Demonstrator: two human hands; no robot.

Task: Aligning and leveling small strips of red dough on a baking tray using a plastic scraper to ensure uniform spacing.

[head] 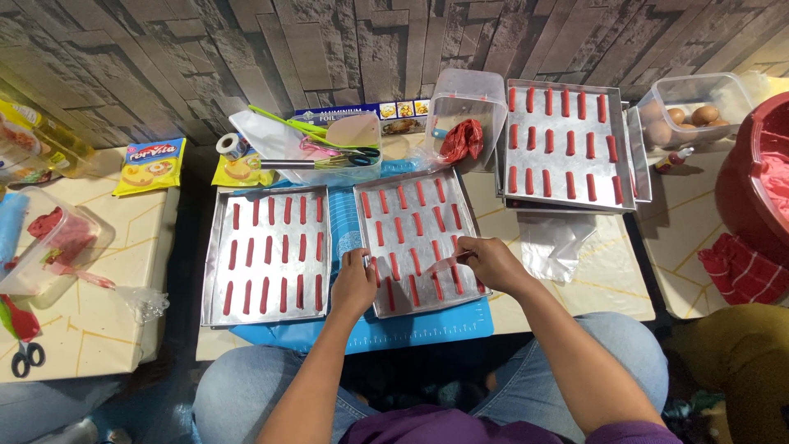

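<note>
- The left hand is in the lower middle of the frame, with the fingers curled closed on the near left edge of the rectangular silver metal baking tray, which carries rows of short red dough strips.
- The right hand is just right of it, over the near right part of the same tray. Its fingers are bent and pinched on a thin clear plastic piping bag, whose tip lies on the tray surface.
- This tray rests in the centre of the frame on a blue silicone mat.
- A second silver tray with red strips lies just beside it on the left.
- A third filled tray sits in the upper right, on top of other trays.
- A clear plastic box with brown eggs stands in the upper right corner.
- Black scissors lie at the lower left.
</note>
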